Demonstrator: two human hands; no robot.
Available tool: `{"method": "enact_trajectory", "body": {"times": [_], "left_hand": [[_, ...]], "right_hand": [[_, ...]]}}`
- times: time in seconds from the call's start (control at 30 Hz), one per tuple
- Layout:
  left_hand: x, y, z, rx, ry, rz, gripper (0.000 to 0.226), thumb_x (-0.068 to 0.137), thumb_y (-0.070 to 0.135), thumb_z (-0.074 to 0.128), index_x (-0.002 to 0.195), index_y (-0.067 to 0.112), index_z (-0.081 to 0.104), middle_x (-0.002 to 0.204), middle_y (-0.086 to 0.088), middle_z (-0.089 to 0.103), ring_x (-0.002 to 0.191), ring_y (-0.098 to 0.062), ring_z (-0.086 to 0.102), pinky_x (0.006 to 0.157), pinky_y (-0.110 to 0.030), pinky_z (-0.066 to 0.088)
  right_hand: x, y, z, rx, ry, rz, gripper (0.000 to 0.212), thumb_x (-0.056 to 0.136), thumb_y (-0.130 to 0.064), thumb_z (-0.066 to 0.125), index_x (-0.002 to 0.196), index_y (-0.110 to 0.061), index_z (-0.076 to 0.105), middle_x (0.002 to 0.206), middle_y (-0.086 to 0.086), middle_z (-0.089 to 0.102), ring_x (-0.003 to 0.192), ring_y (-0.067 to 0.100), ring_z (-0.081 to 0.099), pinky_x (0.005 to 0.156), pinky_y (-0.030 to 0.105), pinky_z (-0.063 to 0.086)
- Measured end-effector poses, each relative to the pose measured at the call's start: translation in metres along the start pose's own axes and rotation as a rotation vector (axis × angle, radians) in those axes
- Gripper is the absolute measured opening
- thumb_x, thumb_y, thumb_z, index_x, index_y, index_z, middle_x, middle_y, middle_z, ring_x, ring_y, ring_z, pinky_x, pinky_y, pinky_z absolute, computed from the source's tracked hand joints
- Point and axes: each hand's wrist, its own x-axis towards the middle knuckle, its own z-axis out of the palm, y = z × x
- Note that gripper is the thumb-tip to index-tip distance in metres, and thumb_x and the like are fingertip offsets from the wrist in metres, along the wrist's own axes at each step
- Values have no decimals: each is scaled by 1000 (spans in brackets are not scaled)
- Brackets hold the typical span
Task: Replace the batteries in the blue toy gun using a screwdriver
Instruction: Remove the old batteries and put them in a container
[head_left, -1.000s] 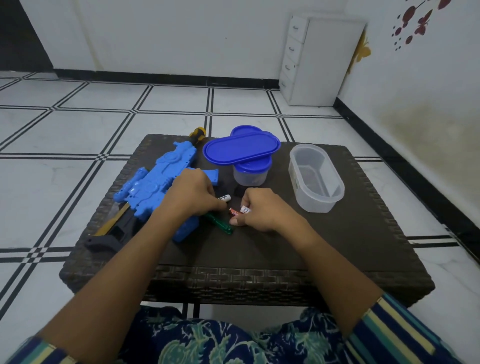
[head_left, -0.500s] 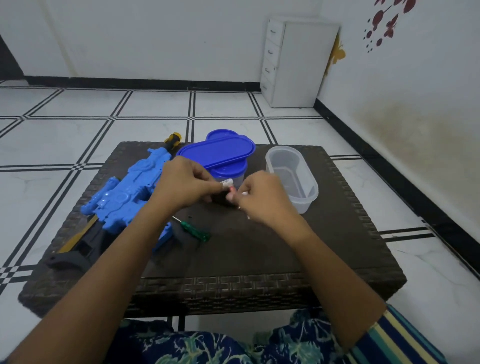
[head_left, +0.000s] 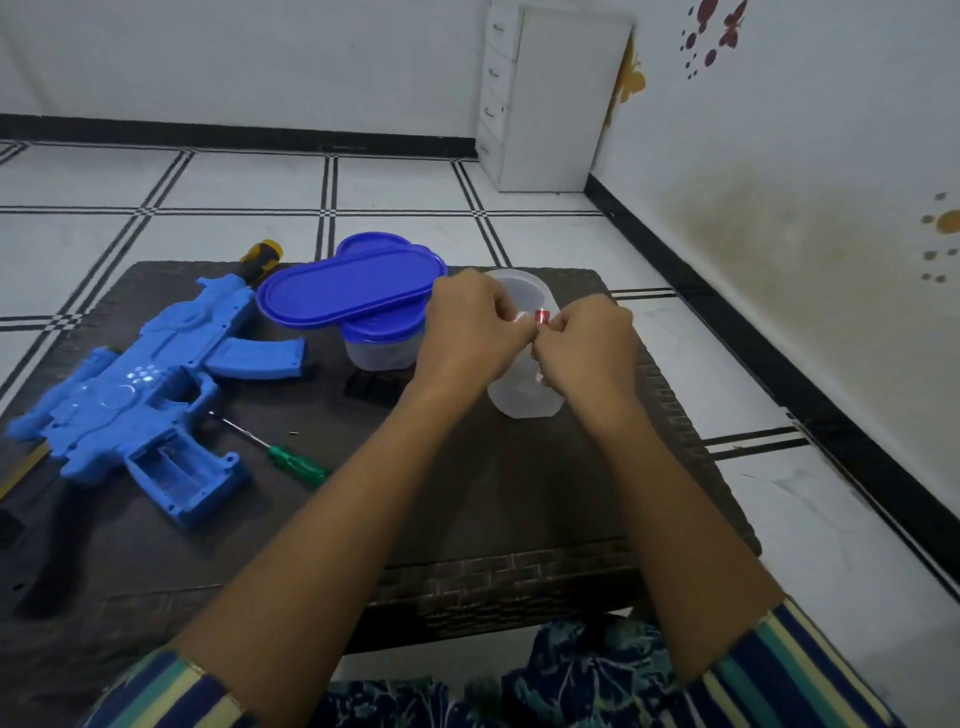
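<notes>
The blue toy gun (head_left: 140, 395) lies on its side at the table's left, its battery compartment (head_left: 174, 462) open in the grip. A green-handled screwdriver (head_left: 280, 454) rests just right of the grip. My left hand (head_left: 470, 332) and my right hand (head_left: 587, 343) meet above the clear open container (head_left: 524, 402). My right hand pinches a red battery (head_left: 542, 316). My left hand pinches a small whitish battery end (head_left: 518, 319) beside it.
A small lidded tub (head_left: 382, 345) carries a loose blue oval lid (head_left: 348, 293). A black cover piece (head_left: 371, 387) lies in front of it. A yellow-black handle (head_left: 262, 254) pokes out behind the gun. The dark wicker table (head_left: 519, 571) stands near the right wall.
Both hands have lifted from the table near the screwdriver and moved right with the batteries, over the clear container. The view has shifted right as well.
</notes>
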Motion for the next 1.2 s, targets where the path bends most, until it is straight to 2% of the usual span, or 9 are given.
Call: {"method": "enact_trajectory", "body": {"times": [0.17, 0.27, 0.37, 0.5, 0.73, 0.87, 0.93, 1.07, 1.2], "left_hand": [[1, -8, 1, 106, -75, 96, 12, 81, 20, 70, 89, 12, 74, 86, 0, 70, 75, -9, 62, 77, -23, 54], [0, -15, -2, 133, -79, 147, 17, 81, 14, 67, 97, 12, 73, 90, -1, 70, 75, -8, 59, 75, -21, 52], [3, -20, -16, 147, 3, 191, 22, 83, 18, 64, 104, 13, 71, 95, -1, 67, 81, -10, 59, 75, -24, 52], [14, -31, -57, 305, 91, 240, 40, 78, 33, 58, 114, 15, 64, 116, -2, 59, 106, -23, 53, 87, -40, 45], [16, -91, -100, 785, -366, -106, 90, 76, 37, 68, 148, 29, 15, 159, -4, 8, 145, -29, 9, 109, -67, 3], [8, -96, -102, 706, -145, 17, 54, 81, 10, 58, 133, 15, 44, 137, -12, 48, 125, -32, 44, 107, -56, 30], [6, -89, -108, 639, -18, 40, 36, 82, 3, 52, 117, 7, 58, 111, -18, 61, 101, -36, 56, 83, -44, 45], [6, -71, -121, 520, 218, 101, 13, 85, 2, 50, 92, -1, 60, 83, -23, 59, 77, -38, 51, 63, -31, 28], [-2, -42, -102, -116, 230, -53, 13, 83, 19, 65, 82, 5, 63, 74, -8, 65, 72, -29, 62, 60, -29, 46]], "right_hand": [[3, -1, 1, -82, -26, -59, 12, 80, -13, 72, 82, -1, 70, 69, 8, 60, 64, 21, 62, 57, 26, 56], [-1, 1, -5, -48, -1, -62, 9, 82, -4, 66, 72, -5, 65, 64, 6, 57, 51, 9, 45, 41, 8, 33], [-10, 1, -13, 46, 69, -111, 18, 89, -10, 63, 105, -8, 73, 95, 6, 72, 67, 8, 59, 53, -3, 36], [-17, 0, -14, 90, 165, -208, 31, 92, -28, 64, 121, -17, 68, 115, 0, 71, 99, 15, 66, 85, 27, 55], [-30, -17, 2, 56, 114, -471, 28, 88, -24, 65, 114, -13, 68, 115, 1, 68, 109, 19, 56, 84, 22, 40], [-39, -37, 19, 65, 33, -542, 30, 89, -23, 65, 117, -13, 67, 115, 2, 68, 114, 17, 56, 91, 22, 38], [-43, -45, 25, 67, -5, -566, 30, 90, -25, 64, 119, -14, 66, 117, 0, 67, 113, 15, 55, 91, 24, 43], [-49, -54, 30, 150, -48, -493, 32, 91, -25, 65, 120, -10, 67, 114, 4, 69, 106, 16, 61, 89, 22, 46], [-48, -60, 25, 573, -132, -167, 23, 91, -29, 67, 108, -14, 70, 93, 0, 74, 81, 13, 71, 77, 40, 60]]}}
